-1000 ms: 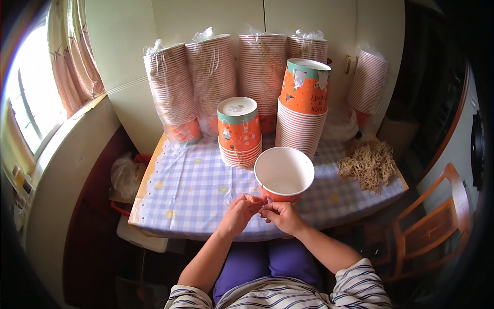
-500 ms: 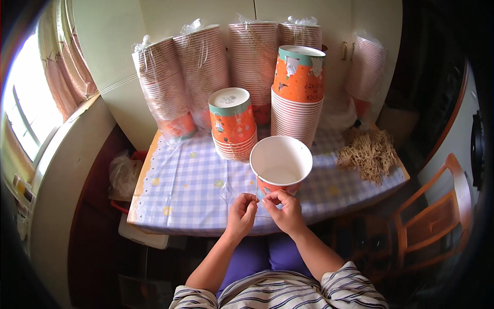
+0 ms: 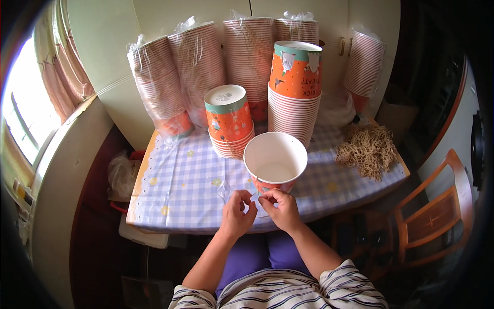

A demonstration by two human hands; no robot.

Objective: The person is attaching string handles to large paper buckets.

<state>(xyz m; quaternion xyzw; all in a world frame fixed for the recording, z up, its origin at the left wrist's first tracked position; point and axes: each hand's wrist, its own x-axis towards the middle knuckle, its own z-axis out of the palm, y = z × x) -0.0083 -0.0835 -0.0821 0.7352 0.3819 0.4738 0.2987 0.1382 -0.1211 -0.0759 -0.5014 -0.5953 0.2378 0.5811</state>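
A white-lined paper bucket (image 3: 276,164) with an orange patterned outside stands upright, mouth up, near the table's front edge. A thin tan string (image 3: 257,183) hangs over its near rim, down to my fingers. Just in front of the bucket, my right hand (image 3: 281,210) pinches this string between thumb and index finger. Close beside it is my left hand (image 3: 239,212), with curled fingers and the thumb near the index finger; whatever lies in that pinch is too small to make out.
Behind the bucket stand a short upside-down bucket stack (image 3: 229,123) and a taller one (image 3: 295,103). Several plastic-wrapped stacks (image 3: 198,72) line the back. A heap of tan strings (image 3: 367,152) lies at the right on the checked tablecloth (image 3: 177,193). A wooden chair (image 3: 432,219) stands at right.
The view has shifted slightly. My fingers have moved a little on the string in front of the bucket; my right hand still pinches it.
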